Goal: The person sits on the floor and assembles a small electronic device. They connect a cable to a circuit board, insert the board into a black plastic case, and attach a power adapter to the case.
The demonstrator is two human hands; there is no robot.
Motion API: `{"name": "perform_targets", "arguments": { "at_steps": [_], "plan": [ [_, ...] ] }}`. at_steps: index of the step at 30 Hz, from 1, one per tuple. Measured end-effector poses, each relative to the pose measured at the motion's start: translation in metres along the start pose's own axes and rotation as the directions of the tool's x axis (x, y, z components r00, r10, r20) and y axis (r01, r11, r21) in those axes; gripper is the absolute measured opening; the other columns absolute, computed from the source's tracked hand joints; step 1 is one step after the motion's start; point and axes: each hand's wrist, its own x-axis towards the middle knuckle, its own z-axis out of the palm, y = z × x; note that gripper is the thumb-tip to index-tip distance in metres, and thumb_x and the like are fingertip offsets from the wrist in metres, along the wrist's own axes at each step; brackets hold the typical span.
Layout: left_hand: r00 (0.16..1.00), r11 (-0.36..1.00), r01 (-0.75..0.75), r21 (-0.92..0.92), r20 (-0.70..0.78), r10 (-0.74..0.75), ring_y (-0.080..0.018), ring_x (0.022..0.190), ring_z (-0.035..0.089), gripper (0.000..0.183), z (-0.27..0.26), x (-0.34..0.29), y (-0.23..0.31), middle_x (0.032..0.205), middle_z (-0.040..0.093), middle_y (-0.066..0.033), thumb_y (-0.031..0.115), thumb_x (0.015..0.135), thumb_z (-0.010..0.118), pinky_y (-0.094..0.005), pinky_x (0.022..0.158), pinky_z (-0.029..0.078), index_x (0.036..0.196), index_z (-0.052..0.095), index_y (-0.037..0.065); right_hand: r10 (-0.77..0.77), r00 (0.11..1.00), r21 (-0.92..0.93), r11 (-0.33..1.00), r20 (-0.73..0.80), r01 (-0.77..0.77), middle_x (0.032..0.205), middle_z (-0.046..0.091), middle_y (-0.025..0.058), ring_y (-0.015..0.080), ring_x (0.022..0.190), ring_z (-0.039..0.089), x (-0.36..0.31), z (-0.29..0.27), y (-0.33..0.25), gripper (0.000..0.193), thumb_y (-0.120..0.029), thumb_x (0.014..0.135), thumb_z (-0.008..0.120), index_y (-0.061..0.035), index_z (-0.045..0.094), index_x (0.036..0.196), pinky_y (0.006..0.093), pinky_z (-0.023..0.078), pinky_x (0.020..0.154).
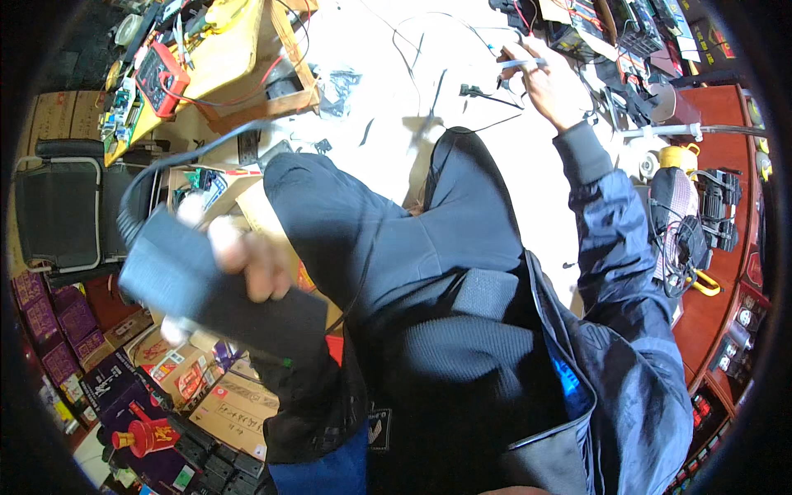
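My left hand (253, 260), blurred by motion, is closed around a black power adapter (186, 276), a long box-shaped brick. From the adapter's far end a thick dark cable (132, 194) curves up and then right, above my lap. Over the bright white work surface at the upper right, my right hand (549, 91) pinches a thin pale-blue, pen-like thing (521, 63); its exact kind is unclear. Close to that hand lie a small black connector (470, 89) and thin dark leads.
A red multimeter (161, 80) rests on a yellow board at the upper left, beside a wooden frame (305, 91). Cardboard boxes (235, 408) stand at the lower left, and a chair (62, 214) farther left. Yellow-handled equipment (681, 223) and a red-brown cabinet (718, 181) are at the right.
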Motion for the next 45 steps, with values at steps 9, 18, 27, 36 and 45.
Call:
{"name": "perform_targets", "arguments": {
  "at_steps": [9, 18, 27, 36, 45],
  "plan": [
    [0.716, 0.988, 0.131, 0.078, -0.697, -0.040, -0.0341, 0.114, 0.065, 0.064, -0.061, 0.000, -0.109, 0.130, 0.064, -0.0178, 0.044, 0.095, 0.059, -0.0489, 0.101, 0.052, 0.142, 0.054, 0.000, 0.255, 0.966, 0.667, 0.712, 0.044, -0.218, 0.098, 0.078, 0.0072, 0.0052, 0.077, 0.071, 0.007, -0.054, -0.026, 0.030, -0.031, 0.110, 0.061, -0.0042, 0.072, 0.117, 0.0169, 0.039, 0.052],
    [0.691, 0.902, 0.204, -0.381, -0.596, -0.409, -0.0445, 0.120, 0.063, 0.072, -0.123, 0.020, -0.178, 0.135, 0.061, -0.0223, 0.055, 0.094, 0.056, -0.0642, 0.102, 0.054, 0.145, 0.052, 0.003, 0.312, 0.950, 0.762, 0.617, -0.007, -0.197, 0.097, 0.078, 0.0105, 0.0093, 0.077, 0.074, 0.001, -0.123, -0.078, 0.033, -0.030, 0.111, 0.059, -0.0008, 0.073, 0.108, 0.0176, 0.042, 0.053],
    [0.821, 0.877, 0.375, -0.299, -0.333, -0.464, -0.0482, 0.116, 0.067, 0.080, -0.145, 0.073, -0.234, 0.132, 0.063, -0.0275, 0.047, 0.084, 0.066, -0.0670, 0.101, 0.055, 0.145, 0.051, -0.003, 0.301, 0.938, 0.824, 0.479, 0.169, -0.302, 0.097, 0.076, 0.0102, 0.0110, 0.076, 0.074, -0.036, -0.156, -0.107, 0.028, -0.029, 0.110, 0.059, -0.0019, 0.069, 0.109, 0.0198, 0.045, 0.057],
    [0.768, 0.851, 0.421, -0.315, -0.376, -0.519, -0.0496, 0.118, 0.066, 0.078, -0.108, 0.063, -0.238, 0.134, 0.062, -0.0308, 0.039, 0.083, 0.065, -0.0623, 0.104, 0.055, 0.146, 0.051, -0.004, 0.251, 0.929, 0.772, 0.520, 0.271, -0.366, 0.097, 0.072, 0.0119, 0.0159, 0.084, 0.069, -0.057, -0.164, -0.125, 0.022, -0.019, 0.107, 0.057, -0.0026, 0.067, 0.097, 0.0270, 0.050, 0.071],
    [0.810, 0.922, 0.250, -0.296, -0.457, -0.367, -0.0443, 0.118, 0.066, 0.078, -0.131, 0.047, -0.228, 0.135, 0.063, -0.0260, 0.044, 0.084, 0.066, -0.0598, 0.101, 0.056, 0.147, 0.052, 0.001, 0.206, 0.898, 0.777, 0.450, 0.389, -0.439, 0.107, 0.071, 0.0122, 0.0247, 0.104, 0.068, -0.096, -0.169, -0.142, 0.027, -0.026, 0.101, 0.072, 0.0004, 0.070, 0.104, 0.0385, 0.053, 0.094]
  ]
}}
